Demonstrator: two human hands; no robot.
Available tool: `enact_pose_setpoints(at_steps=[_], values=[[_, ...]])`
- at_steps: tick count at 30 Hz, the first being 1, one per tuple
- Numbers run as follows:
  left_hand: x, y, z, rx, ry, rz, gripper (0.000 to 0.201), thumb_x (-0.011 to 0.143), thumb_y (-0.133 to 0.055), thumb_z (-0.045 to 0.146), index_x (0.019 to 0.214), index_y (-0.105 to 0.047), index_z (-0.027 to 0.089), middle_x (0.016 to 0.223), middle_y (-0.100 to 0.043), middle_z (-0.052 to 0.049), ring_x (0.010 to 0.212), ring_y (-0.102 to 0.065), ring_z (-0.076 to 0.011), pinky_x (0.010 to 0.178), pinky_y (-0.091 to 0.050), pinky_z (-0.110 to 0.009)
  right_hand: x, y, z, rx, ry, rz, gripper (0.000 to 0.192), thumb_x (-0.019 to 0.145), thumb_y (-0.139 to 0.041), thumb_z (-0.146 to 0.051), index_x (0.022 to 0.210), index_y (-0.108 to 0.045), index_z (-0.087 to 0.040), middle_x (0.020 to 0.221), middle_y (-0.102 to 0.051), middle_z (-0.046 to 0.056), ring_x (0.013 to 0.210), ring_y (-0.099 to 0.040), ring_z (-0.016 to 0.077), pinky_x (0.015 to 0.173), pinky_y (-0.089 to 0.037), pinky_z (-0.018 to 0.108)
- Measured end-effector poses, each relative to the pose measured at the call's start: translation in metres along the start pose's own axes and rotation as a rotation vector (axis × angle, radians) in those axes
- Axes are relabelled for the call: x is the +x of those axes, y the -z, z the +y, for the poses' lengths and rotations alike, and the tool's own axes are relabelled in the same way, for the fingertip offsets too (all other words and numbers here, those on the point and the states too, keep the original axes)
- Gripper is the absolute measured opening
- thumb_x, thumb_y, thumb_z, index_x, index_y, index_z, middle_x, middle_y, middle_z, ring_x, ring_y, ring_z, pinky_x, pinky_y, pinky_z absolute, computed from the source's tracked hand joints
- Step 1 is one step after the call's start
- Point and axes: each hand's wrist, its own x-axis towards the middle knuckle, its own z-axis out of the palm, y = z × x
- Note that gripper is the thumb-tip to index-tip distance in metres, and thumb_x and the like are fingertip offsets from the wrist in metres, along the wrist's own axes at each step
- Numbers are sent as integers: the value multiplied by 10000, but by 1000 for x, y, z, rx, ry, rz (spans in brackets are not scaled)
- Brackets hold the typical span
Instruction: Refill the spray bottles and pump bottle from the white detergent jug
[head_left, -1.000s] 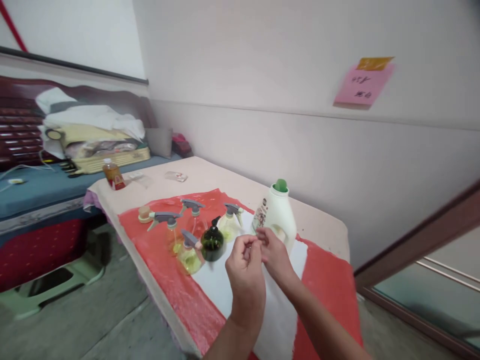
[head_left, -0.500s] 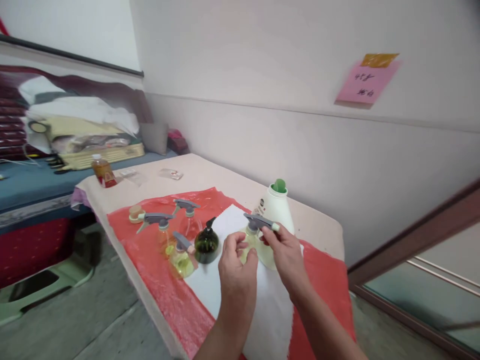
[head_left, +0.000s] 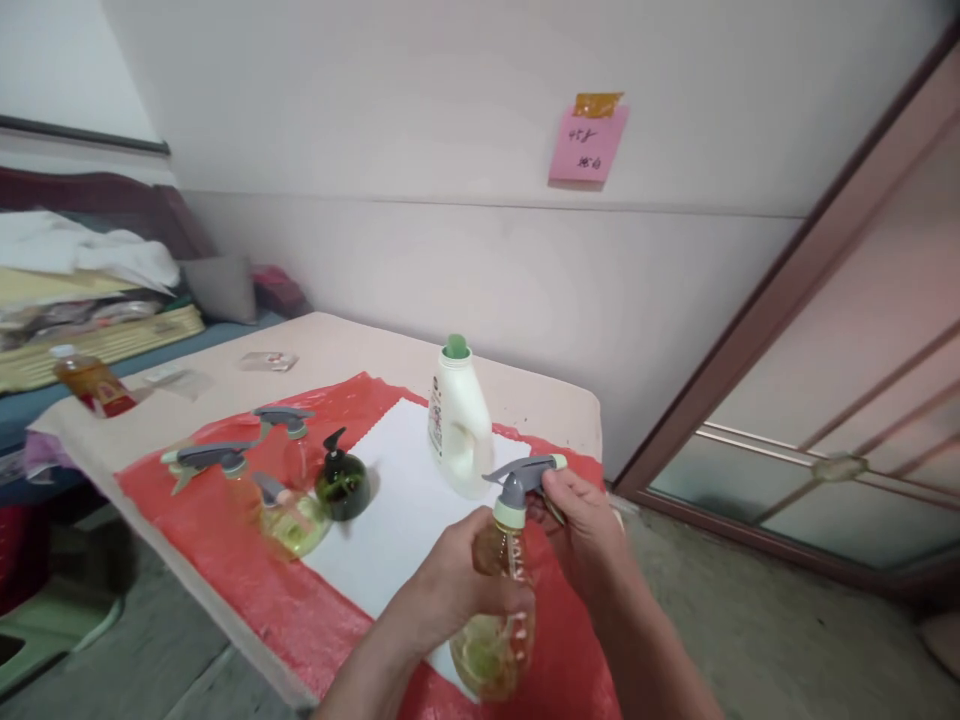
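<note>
A clear spray bottle [head_left: 480, 655] with a grey trigger head is upright near the table's front edge. My left hand [head_left: 454, 575] is wrapped round its body, hiding part of it. My right hand [head_left: 581, 520] pinches the trigger head near its pale green nozzle. Just behind stands a white jug [head_left: 454, 440] with a green spout in its mouth, apart from both hands. Left of the jug is a dark green round pump bottle [head_left: 343, 488]. Beside that are a yellow-green spray bottle [head_left: 300, 527] and two orange-looking spray bottles [head_left: 238, 488] with grey heads.
A white sheet [head_left: 401, 530] lies over red plastic [head_left: 270, 630] on the beige table [head_left: 540, 390]. At the far left are an amber drink bottle [head_left: 90, 382] and small packets [head_left: 268, 361]. A wall stands behind, and a framed glass door [head_left: 840, 400] at right.
The spray bottle has come nearer to me, away from the jug. My left hand has closed round its body; my right hand stays on its head. The view has swung right.
</note>
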Motion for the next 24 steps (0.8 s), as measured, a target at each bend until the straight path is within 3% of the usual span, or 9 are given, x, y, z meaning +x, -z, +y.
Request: enact_pose_setpoints(at_steps=[2,3,5,8,10,13,17,20,24], values=[[1,1,1,-146,7,-114,421,597,-773,245,988,-633,180,836,-623,1,714,-536,-143,651,-395,-251,2,3,4,19,-48,-15,521,710,-633,-706,782,-649,-190,703,-700,76,630,-641,201,635,-532,354],[3,3,1,-148,-4,-83,422,610,-775,269,996,-630,182,849,-636,-4,727,-554,-151,664,-408,-257,3,4,7,20,-63,-6,561,750,-553,-738,825,-645,-189,738,-710,92,654,-658,218,652,-539,376],[8,7,0,-13,-37,123,422,632,-775,315,1003,-614,194,862,-659,-8,763,-591,-175,707,-439,-278,1,2,13,-3,-55,59,561,806,-465,-734,867,-627,-200,828,-720,103,735,-676,236,714,-539,399],[15,13,0,350,-38,506,390,665,-748,349,987,-574,216,870,-671,-12,828,-627,-217,773,-456,-320,-8,-11,20,-92,43,158,360,802,-608,-579,881,-613,-228,922,-698,59,882,-646,223,830,-495,371],[16,14,0,538,-16,620,375,708,-709,391,1009,-555,229,917,-679,-27,894,-638,-245,807,-455,-348,-18,-24,21,-148,103,147,304,753,-699,-467,941,-624,-239,971,-685,38,967,-620,226,903,-460,369],[12,10,-2,712,-36,595,386,755,-643,382,1101,-541,243,1053,-681,-55,1013,-630,-275,851,-444,-379,-30,-44,20,-199,129,131,376,690,-750,-341,1027,-612,-249,1044,-667,26,1032,-590,230,942,-432,379],[4,6,-5,796,-88,541,442,742,-634,317,1159,-522,225,1156,-664,-87,1107,-605,-292,912,-418,-394,-32,-52,17,-198,112,180,244,677,-728,-255,881,-596,-236,894,-628,-4,908,-559,204,869,-426,366],[1,11,-1,643,-16,391,346,721,-668,308,1033,-541,229,1014,-684,-46,991,-631,-262,851,-434,-356,-27,-45,14,-122,109,95,208,663,-725,-230,851,-635,-223,839,-640,-8,855,-569,193,827,-441,351],[-1,21,4,351,-16,109,290,714,-670,306,959,-540,219,887,-643,-1,843,-602,-209,749,-436,-305,-23,-36,12,75,93,-72,333,698,-714,-262,1020,-637,-225,913,-709,10,863,-637,193,828,-487,356]])
